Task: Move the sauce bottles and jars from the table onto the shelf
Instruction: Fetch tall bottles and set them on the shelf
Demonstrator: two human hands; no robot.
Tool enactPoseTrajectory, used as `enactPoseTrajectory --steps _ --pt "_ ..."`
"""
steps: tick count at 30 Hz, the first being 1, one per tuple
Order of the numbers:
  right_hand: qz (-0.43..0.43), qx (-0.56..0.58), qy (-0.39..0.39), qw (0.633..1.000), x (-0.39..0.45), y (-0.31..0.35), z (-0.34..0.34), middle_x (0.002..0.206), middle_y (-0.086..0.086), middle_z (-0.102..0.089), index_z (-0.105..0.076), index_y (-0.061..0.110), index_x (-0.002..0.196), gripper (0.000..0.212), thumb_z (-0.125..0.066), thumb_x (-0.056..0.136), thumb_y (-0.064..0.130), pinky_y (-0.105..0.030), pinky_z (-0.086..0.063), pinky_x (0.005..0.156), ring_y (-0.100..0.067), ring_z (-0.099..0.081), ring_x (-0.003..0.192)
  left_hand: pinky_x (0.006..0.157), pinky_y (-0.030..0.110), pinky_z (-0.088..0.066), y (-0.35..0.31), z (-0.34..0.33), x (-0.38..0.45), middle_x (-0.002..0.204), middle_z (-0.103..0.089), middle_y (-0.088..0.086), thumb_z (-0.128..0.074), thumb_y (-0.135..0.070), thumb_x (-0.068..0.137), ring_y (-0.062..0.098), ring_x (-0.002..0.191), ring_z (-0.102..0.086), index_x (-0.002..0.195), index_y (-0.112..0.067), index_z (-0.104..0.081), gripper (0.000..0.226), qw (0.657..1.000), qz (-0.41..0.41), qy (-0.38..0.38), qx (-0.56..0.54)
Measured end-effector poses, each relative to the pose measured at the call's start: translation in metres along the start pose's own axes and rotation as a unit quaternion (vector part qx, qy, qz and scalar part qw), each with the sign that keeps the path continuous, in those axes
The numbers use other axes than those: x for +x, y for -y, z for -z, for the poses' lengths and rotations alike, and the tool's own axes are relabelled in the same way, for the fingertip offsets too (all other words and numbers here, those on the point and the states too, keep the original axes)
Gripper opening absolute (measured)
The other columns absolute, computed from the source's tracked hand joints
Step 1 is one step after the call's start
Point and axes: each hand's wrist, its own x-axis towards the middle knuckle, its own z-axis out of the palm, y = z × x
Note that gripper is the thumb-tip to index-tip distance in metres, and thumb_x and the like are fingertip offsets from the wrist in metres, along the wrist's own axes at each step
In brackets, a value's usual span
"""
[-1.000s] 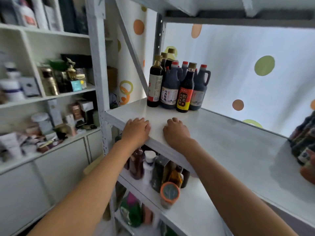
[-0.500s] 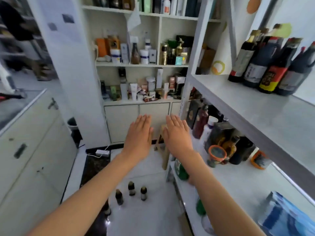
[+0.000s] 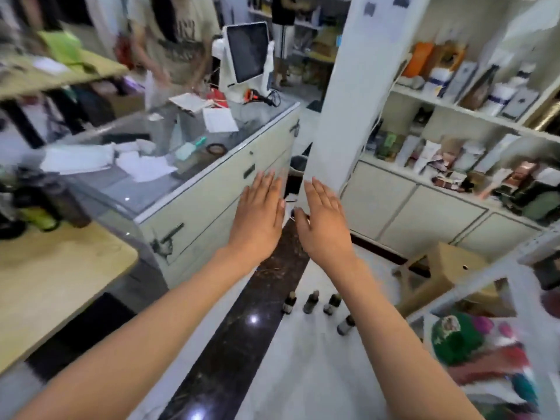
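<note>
My left hand point(image 3: 259, 215) and my right hand point(image 3: 324, 221) are stretched out side by side in the air, fingers straight, holding nothing. At the far left a wooden table point(image 3: 54, 286) carries blurred dark bottles point(image 3: 60, 201) and a yellow-green one point(image 3: 39, 218). The white shelf frame point(image 3: 472, 286) shows only at the lower right, with colourful packets behind it. Several small dark bottles point(image 3: 312, 302) stand on the floor below my hands.
A glass-topped counter point(image 3: 194, 180) with papers and a screen point(image 3: 247, 51) lies ahead left; people stand behind it. A white pillar point(image 3: 348, 95) and stocked wall shelves point(image 3: 472, 116) are to the right. A cardboard stool point(image 3: 436, 274) stands near the shelf frame.
The view has swung left, away from the shelf with the sauce bottles toward the counter and table. My hands left the shelf edge and now hover flat in the air.
</note>
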Motion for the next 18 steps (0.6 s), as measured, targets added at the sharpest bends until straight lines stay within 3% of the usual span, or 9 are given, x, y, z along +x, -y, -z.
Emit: enactPoseTrajectory --steps 5,10,18 --pt "0.061 0.065 0.046 0.995 0.037 0.126 -0.086 0.16 -0.013 -0.027 -0.029 0.006 0.152 0.058 -0.048 0.101 0.025 -0.035 -0.01 0.123 -0.024 -0.019 0.149 0.12 0.036 -0.006 0.135 0.064 -0.042 0.16 -0.02 0.008 -0.028 -0.028 0.104 0.021 0.149 -0.007 0.151 -0.011 -0.025 0.05 0.991 0.128 -0.04 0.001" --pt "0.114 0.129 0.123 0.977 0.054 0.248 -0.18 0.16 -0.01 -0.026 -0.03 0.009 0.152 0.057 -0.048 0.101 0.026 -0.029 -0.01 0.122 -0.021 -0.019 0.149 0.12 0.042 -0.013 0.257 0.122 -0.092 0.159 -0.023 0.009 -0.03 -0.027 0.104 0.021 0.149 -0.01 0.149 -0.01 -0.029 0.048 0.971 0.225 -0.078 0.007" --pt "0.127 0.19 0.236 0.945 0.088 0.402 -0.303 0.159 -0.005 -0.03 -0.032 0.013 0.152 0.057 -0.049 0.1 0.03 -0.032 -0.019 0.12 -0.017 -0.023 0.148 0.12 0.039 -0.012 0.408 0.197 -0.145 0.16 -0.021 0.002 -0.027 -0.029 0.105 0.016 0.149 -0.007 0.151 -0.014 -0.027 0.048 0.927 0.351 -0.13 0.003"
